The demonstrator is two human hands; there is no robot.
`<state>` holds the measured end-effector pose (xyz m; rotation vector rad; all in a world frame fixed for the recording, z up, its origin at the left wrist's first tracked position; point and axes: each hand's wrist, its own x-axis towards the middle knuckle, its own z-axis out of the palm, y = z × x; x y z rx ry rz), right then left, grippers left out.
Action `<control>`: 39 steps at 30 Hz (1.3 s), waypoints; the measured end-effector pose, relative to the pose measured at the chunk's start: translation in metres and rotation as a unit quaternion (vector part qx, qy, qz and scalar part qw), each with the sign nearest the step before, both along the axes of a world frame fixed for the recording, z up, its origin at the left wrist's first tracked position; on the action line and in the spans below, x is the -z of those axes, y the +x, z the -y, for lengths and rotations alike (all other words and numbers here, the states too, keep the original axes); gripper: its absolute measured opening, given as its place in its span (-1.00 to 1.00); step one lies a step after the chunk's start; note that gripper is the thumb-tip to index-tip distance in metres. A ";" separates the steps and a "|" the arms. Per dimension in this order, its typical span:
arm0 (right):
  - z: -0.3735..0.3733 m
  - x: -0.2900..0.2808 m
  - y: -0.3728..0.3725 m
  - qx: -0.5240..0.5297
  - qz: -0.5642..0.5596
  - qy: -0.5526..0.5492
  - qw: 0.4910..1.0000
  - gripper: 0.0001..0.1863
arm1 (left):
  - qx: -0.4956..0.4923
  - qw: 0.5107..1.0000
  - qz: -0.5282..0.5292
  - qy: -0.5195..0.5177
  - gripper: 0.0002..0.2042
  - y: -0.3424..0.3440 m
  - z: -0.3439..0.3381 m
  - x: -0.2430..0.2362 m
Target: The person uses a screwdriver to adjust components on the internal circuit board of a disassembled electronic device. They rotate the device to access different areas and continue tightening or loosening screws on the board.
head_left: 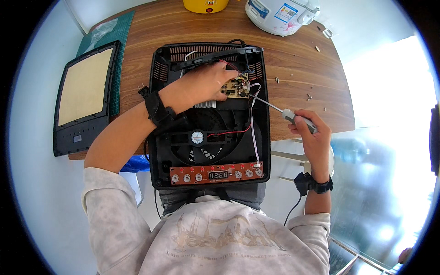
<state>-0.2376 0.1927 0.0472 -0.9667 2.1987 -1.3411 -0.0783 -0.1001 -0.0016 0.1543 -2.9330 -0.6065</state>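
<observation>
An opened induction cooker base (pixel 160 151), a black plastic housing, rests partly on the table's near edge and partly over my lap. My left hand (pixel 201 85) reaches into its far half, thumb and fingers gripping the left side of a tan circuit board (pixel 238 87). In my right hand (pixel 314 130) is a screwdriver (pixel 288 114) with a grey-and-white handle, its tip at the board's right edge. Behind my left hand a black rimmed part (pixel 220 55) stands tilted up. A white cable (pixel 253 133) runs from the board to a reddish-brown display board (pixel 215 174) at the near end.
The cooker's black-framed top panel (pixel 85 87) lies at the left, partly on a green cutting mat (pixel 121 41). Several screws (pixel 309 96) are scattered on the wooden table (pixel 302 68) at right. A white rice cooker (pixel 279 18) and a yellow appliance (pixel 206 4) stand at the back.
</observation>
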 end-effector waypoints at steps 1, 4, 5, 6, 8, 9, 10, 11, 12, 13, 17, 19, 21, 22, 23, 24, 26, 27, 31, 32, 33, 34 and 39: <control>0.000 0.000 0.001 0.002 0.003 0.000 1.000 -0.79 | 0.000 1.000 0.000 -0.002 -0.38 0.000 0.000 -0.001; 0.001 0.000 0.003 0.003 0.001 0.000 1.000 -0.80 | 0.000 1.000 -0.001 -0.015 -0.39 0.000 0.001 0.002; 0.001 0.000 0.003 0.000 -0.005 0.003 1.000 -0.81 | 0.000 1.000 -0.001 -0.020 -0.39 0.000 0.001 0.002; 0.001 -0.001 0.004 -0.001 -0.011 0.005 1.000 -0.82 | -0.001 1.000 0.003 -0.021 -0.39 0.000 0.001 0.002; 0.001 -0.001 0.005 -0.003 -0.023 0.006 1.000 -0.82 | -0.004 1.000 0.009 -0.023 -0.39 -0.001 -0.001 -0.001; 0.002 -0.001 0.006 -0.005 -0.029 0.006 1.000 -0.83 | -0.003 1.000 0.008 -0.017 -0.39 -0.001 -0.001 -0.001; 0.001 -0.002 0.007 -0.004 -0.030 0.007 1.000 -0.83 | -0.003 1.000 0.007 -0.011 -0.39 0.000 0.000 -0.001; 0.001 -0.003 0.007 -0.004 -0.031 0.009 0.999 -0.84 | -0.002 1.000 0.006 -0.005 -0.39 0.000 0.000 -0.001; 0.001 -0.004 0.008 -0.004 -0.032 0.010 0.999 -0.84 | -0.001 1.000 0.009 -0.001 -0.39 0.000 0.000 -0.002; 0.001 -0.005 0.009 -0.001 -0.041 0.015 0.999 -0.84 | 0.000 1.000 0.012 0.002 -0.39 0.000 0.000 -0.003; 0.000 -0.006 0.011 0.001 -0.085 0.025 0.996 -0.83 | 0.003 1.000 0.018 0.006 -0.38 0.000 0.000 -0.004; 0.000 -0.006 0.013 -0.002 -0.109 0.027 0.994 -0.83 | 0.004 1.000 0.012 0.005 -0.38 0.000 0.000 -0.003; -0.001 -0.008 0.014 -0.008 -0.132 0.029 0.991 -0.82 | 0.003 1.000 0.009 0.006 -0.38 0.000 0.000 -0.003; -0.001 -0.009 0.014 -0.006 -0.143 0.037 0.989 -0.83 | 0.001 1.000 0.010 0.007 -0.38 0.000 0.000 -0.004; -0.002 -0.010 0.015 -0.005 -0.153 0.044 0.987 -0.83 | 0.000 1.000 0.011 0.009 -0.38 0.001 -0.001 -0.004; -0.002 -0.010 0.016 -0.002 -0.163 0.052 0.985 -0.83 | 0.000 1.000 0.007 0.004 -0.38 0.000 0.000 -0.004; -0.002 -0.010 0.016 -0.002 -0.164 0.051 0.985 -0.82 | 0.001 1.000 0.000 -0.005 -0.38 0.000 0.000 -0.001; -0.002 -0.010 0.016 -0.001 -0.165 0.049 0.985 -0.82 | 0.001 1.000 -0.005 -0.007 -0.38 0.000 0.000 0.000; -0.002 -0.011 0.017 -0.005 -0.168 0.032 0.985 -0.84 | 0.007 0.999 -0.028 -0.021 -0.38 0.001 0.001 0.003; -0.002 -0.011 0.017 -0.006 -0.171 0.029 0.985 -0.84 | 0.010 0.999 -0.035 -0.027 -0.39 0.001 0.002 0.004; -0.002 -0.010 0.017 -0.007 -0.174 0.026 0.984 -0.84 | 0.008 0.999 -0.033 -0.026 -0.39 0.001 0.002 0.004; -0.002 -0.011 0.016 -0.007 -0.174 0.030 0.984 -0.84 | 0.006 0.999 -0.031 -0.026 -0.39 0.002 0.002 0.005; -0.001 -0.015 0.016 -0.009 -0.180 0.043 0.983 -0.84 | -0.011 1.000 -0.014 -0.018 -0.39 0.002 0.000 0.000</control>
